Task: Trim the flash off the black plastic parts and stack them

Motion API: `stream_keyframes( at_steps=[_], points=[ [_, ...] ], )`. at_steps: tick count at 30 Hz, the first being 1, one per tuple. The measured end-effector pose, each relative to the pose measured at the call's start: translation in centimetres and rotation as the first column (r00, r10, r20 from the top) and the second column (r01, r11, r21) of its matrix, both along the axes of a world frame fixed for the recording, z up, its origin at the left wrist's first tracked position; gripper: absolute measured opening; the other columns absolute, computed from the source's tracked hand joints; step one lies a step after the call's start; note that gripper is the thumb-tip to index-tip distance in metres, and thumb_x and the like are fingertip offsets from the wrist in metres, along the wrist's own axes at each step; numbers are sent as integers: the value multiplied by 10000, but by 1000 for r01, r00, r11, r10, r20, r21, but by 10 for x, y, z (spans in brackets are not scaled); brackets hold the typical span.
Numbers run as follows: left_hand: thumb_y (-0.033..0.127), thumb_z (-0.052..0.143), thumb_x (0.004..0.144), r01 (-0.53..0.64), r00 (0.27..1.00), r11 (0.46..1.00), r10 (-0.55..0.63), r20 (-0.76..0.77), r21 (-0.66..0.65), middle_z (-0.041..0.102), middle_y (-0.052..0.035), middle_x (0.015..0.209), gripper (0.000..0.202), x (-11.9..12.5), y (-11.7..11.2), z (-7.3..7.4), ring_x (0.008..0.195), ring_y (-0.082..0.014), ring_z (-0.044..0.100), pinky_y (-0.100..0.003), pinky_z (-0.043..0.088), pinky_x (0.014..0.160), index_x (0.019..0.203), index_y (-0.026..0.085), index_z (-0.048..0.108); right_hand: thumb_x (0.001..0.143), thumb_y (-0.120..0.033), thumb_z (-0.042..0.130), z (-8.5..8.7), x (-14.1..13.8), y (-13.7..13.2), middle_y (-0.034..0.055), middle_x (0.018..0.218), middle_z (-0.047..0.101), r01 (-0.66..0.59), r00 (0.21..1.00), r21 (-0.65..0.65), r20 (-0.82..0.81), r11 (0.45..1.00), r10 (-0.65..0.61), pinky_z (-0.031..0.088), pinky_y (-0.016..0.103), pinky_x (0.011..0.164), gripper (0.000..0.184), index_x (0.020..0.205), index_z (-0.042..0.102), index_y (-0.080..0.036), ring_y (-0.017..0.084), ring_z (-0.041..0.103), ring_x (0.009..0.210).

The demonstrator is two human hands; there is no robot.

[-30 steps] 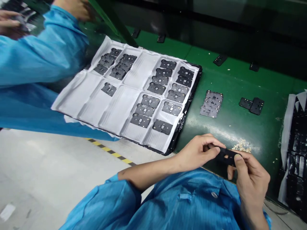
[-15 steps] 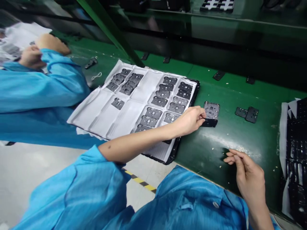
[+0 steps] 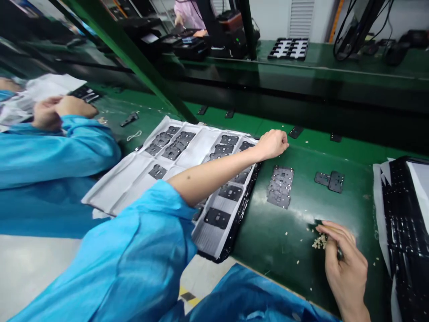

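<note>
A worker in blue stretches the left hand [image 3: 273, 144] to just beside the far right corner of a black tray lined with white sheeting [image 3: 114, 188], having left the overlapping row of flat, dark-grey perforated plates [image 3: 280, 187] it touched half a second earlier. That row lies right of the tray, its near end, tilted then, now apparently flat. A strip of green table [image 3: 256, 232] separates the tray's right edge from the row; a wider stretch runs between the row and the right hand [image 3: 346, 264].

The left forearm crosses over the tray, its grip curled, contents hidden. Farther right of the tray, the right grip is half-bent beside small pale bits [image 3: 318, 243]; whether it pinches any cannot be told.
</note>
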State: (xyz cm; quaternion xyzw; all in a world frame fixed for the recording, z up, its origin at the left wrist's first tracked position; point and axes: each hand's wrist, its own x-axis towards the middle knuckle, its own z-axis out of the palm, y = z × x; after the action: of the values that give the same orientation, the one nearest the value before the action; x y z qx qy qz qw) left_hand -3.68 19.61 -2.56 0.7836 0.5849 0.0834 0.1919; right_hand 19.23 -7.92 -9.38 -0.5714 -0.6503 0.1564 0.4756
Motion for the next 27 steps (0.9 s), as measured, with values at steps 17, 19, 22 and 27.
stream_keyframes(
  at_steps=[17,19,22,27],
  points=[
    [185,775,901,22,999,999,-23,24,36,747,-93,998,88,67,65,-27,995,-252,692,-345,516,905,894,164,689,996,-25,555,11,-18,5,74,1006,840,31,982,71,-186,997,-18,687,407,823,368,1170,798,-238,269,824,992],
    [130,723,907,126,990,985,-133,52,114,732,-94,1092,71,68,34,-20,1073,-252,666,-358,494,968,889,173,669,1009,-51,569,10,-18,2,90,1050,836,43,974,34,-223,998,-34,693,382,811,353,1200,803,-235,266,824,1004],
    [27,612,895,410,898,850,-439,16,330,717,-104,1142,155,69,-25,-3,1116,-268,622,-400,460,977,916,173,660,1037,-127,609,7,-15,-4,97,1097,827,32,954,-55,-296,998,-47,692,331,780,284,1198,813,-241,251,826,996],
    [76,441,1067,620,690,475,-710,-145,624,750,-111,1142,281,65,-112,24,1073,-249,624,-396,429,897,903,190,638,1108,-347,607,6,-2,-5,108,1079,818,-7,795,-238,-591,971,-139,680,335,776,288,1311,757,-206,212,801,863]
  ],
)
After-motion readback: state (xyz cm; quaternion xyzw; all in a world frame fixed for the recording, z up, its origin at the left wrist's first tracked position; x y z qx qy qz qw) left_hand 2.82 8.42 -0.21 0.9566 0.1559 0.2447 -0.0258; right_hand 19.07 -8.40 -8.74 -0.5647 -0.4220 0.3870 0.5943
